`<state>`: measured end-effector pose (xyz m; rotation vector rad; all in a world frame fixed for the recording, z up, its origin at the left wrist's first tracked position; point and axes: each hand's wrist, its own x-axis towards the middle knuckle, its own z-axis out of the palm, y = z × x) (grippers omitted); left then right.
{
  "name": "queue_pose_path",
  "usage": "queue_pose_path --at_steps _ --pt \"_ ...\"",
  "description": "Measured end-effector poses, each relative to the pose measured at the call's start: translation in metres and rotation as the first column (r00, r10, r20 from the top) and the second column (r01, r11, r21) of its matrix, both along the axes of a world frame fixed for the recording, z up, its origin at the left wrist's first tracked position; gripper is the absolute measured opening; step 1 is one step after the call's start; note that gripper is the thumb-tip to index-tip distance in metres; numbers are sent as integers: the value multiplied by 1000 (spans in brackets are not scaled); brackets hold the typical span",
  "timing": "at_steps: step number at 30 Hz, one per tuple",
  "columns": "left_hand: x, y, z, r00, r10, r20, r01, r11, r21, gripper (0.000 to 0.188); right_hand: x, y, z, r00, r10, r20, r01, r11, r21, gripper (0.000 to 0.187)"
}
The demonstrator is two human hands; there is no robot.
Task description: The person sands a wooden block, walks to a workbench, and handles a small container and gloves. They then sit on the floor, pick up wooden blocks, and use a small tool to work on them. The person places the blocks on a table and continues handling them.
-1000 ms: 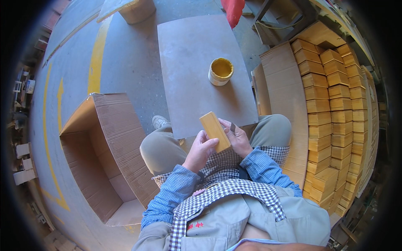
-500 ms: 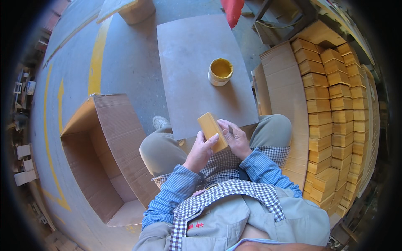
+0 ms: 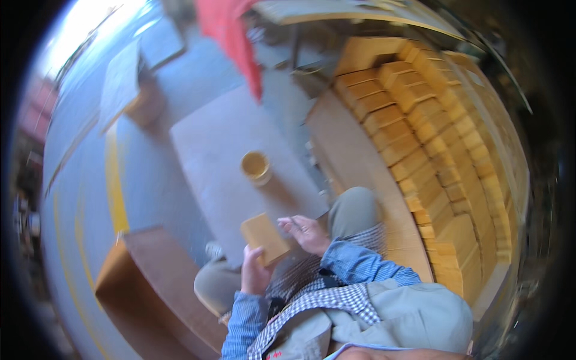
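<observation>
A yellow wooden block point(image 3: 264, 237) is gripped in my left hand point(image 3: 256, 270), raised over my lap and tilted, its broad side facing up. My right hand point(image 3: 311, 235) is just to the right of the block and apart from it. Between the right fingers shows a small, thin, dark tool point(image 3: 294, 222); blur hides its exact kind. Beyond both hands, an open round tub point(image 3: 256, 167) with yellow material at its rim stands on a flat grey board point(image 3: 210, 144).
On my right, a large carton point(image 3: 342, 138) holds stacked rows of yellow wooden blocks point(image 3: 414, 138). An open cardboard box point(image 3: 174, 276) stands at my left. Red cloth point(image 3: 231, 36) hangs at the far side, near a table point(image 3: 354, 13). Yellow lines point(image 3: 114, 174) mark the floor.
The view has swung toward the right and blurred. My right hand has come away from the block, which the left hand alone now holds.
</observation>
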<state>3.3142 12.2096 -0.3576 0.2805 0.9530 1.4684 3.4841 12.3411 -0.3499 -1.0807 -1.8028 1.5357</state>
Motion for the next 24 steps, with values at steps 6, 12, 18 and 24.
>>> queue_pose_path --at_steps 6,12,18,24 --pt "-24 17 -16 971 154 183 -111 968 -226 25 17 26 -4 989 -135 53 144 966 -214 31" --pt "-28 40 -36 986 167 -6 -160 930 -330 13 35 15 -19 972 -227 62 232 967 -102 26" --pt "-30 60 -40 963 243 -117 -269 887 -375 10 64 23 -16 930 -312 -196 312 950 -34 31" --pt "-40 64 -37 930 212 -300 -316 878 -359 10 79 61 7 931 -347 -112 329 932 -151 35"
